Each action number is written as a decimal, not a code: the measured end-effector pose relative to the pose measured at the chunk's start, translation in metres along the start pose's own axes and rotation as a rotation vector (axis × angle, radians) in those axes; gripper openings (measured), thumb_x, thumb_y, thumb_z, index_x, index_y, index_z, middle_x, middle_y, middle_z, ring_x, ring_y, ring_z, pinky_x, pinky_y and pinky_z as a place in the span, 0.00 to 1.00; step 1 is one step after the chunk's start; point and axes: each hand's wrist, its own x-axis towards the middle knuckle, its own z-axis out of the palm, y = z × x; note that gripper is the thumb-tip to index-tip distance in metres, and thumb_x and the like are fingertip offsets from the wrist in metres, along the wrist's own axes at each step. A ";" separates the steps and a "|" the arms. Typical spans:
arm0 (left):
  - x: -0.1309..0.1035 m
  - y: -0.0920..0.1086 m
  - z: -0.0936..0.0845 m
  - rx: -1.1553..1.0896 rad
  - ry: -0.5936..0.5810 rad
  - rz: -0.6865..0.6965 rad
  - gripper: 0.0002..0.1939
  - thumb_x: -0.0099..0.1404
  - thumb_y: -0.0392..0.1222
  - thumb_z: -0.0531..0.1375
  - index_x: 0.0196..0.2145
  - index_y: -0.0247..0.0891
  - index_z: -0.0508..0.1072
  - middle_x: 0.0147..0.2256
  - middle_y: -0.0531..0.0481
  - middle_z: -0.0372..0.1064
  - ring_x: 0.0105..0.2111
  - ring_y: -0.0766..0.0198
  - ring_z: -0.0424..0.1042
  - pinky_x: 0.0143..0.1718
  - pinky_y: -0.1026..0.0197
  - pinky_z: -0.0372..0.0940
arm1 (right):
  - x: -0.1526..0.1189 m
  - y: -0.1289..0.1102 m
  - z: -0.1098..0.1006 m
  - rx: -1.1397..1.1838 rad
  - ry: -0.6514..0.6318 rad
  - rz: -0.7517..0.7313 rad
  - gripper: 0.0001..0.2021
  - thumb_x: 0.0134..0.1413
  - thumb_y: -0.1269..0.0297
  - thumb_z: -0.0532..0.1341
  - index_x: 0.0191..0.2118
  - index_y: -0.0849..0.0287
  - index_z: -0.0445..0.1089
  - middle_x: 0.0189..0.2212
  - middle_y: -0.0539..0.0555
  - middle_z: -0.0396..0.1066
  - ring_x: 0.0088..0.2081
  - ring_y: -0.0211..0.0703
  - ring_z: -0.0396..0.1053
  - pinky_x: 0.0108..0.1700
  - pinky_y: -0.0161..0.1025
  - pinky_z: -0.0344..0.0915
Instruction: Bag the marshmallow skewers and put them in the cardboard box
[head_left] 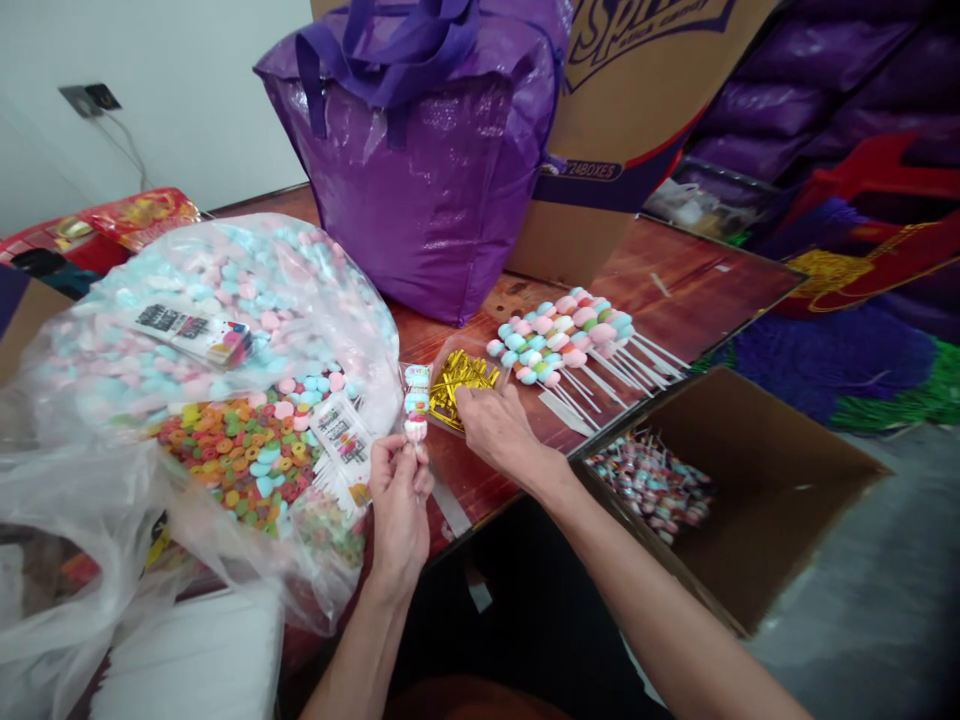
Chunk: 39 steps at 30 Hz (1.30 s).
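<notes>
My left hand [401,490] is closed round the lower end of a wrapped candy skewer [416,395], held upright over the table's front part. My right hand [499,425] reaches into a small clear tray of gold twist ties [466,380], its fingertips bent down among them. Whether a tie is pinched there is hidden. Right of the tray lies a pile of marshmallow candy skewers [562,335] with white sticks pointing toward the right. Printed wrappers [345,440] rest just left of my left hand.
A large clear bag of pink and blue marshmallows [262,270] and loose gummy rings [240,460] cover the left. Behind stands a purple bag [420,190] before a carton [637,130]. An open cardboard box [780,480] with wrapped skewers [652,485] stands below the table's right edge.
</notes>
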 end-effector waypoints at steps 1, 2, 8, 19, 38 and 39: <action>0.000 0.000 0.000 -0.001 -0.004 0.003 0.18 0.53 0.43 0.71 0.34 0.38 0.67 0.26 0.57 0.65 0.20 0.77 0.53 0.21 0.72 0.47 | -0.001 0.000 -0.002 0.007 0.007 0.006 0.15 0.61 0.78 0.50 0.48 0.67 0.70 0.40 0.66 0.77 0.43 0.54 0.72 0.48 0.46 0.54; 0.000 0.000 0.001 -0.002 -0.009 0.006 0.18 0.53 0.44 0.71 0.34 0.38 0.67 0.26 0.57 0.65 0.20 0.77 0.52 0.21 0.71 0.47 | -0.002 0.001 -0.003 0.015 0.015 0.014 0.15 0.61 0.78 0.49 0.48 0.67 0.69 0.39 0.65 0.77 0.42 0.53 0.72 0.47 0.45 0.55; 0.001 0.002 0.003 0.023 -0.035 0.005 0.18 0.55 0.47 0.71 0.35 0.39 0.67 0.27 0.57 0.65 0.19 0.77 0.51 0.21 0.71 0.46 | -0.016 0.011 -0.009 0.306 0.195 0.072 0.11 0.64 0.74 0.50 0.40 0.61 0.69 0.36 0.59 0.75 0.36 0.46 0.70 0.38 0.39 0.57; -0.019 -0.005 0.013 0.097 -0.184 -0.164 0.13 0.58 0.41 0.67 0.37 0.41 0.66 0.23 0.61 0.57 0.20 0.75 0.50 0.21 0.71 0.47 | -0.077 -0.016 0.015 1.319 0.368 0.172 0.07 0.56 0.62 0.63 0.32 0.59 0.75 0.28 0.51 0.76 0.30 0.41 0.71 0.34 0.36 0.68; -0.021 0.011 0.020 -0.145 -0.387 -0.732 0.16 0.58 0.38 0.68 0.29 0.36 0.62 0.19 0.64 0.46 0.17 0.78 0.35 0.14 0.75 0.34 | -0.099 -0.014 0.006 1.239 0.422 -0.026 0.09 0.66 0.65 0.53 0.32 0.56 0.60 0.33 0.50 0.62 0.33 0.39 0.63 0.37 0.35 0.64; -0.020 0.012 0.021 -0.153 -0.414 -0.764 0.16 0.59 0.37 0.68 0.29 0.36 0.61 0.19 0.64 0.45 0.17 0.78 0.34 0.14 0.76 0.34 | -0.100 -0.010 0.003 1.215 0.400 -0.054 0.08 0.67 0.65 0.53 0.32 0.56 0.60 0.32 0.50 0.62 0.33 0.38 0.63 0.36 0.34 0.64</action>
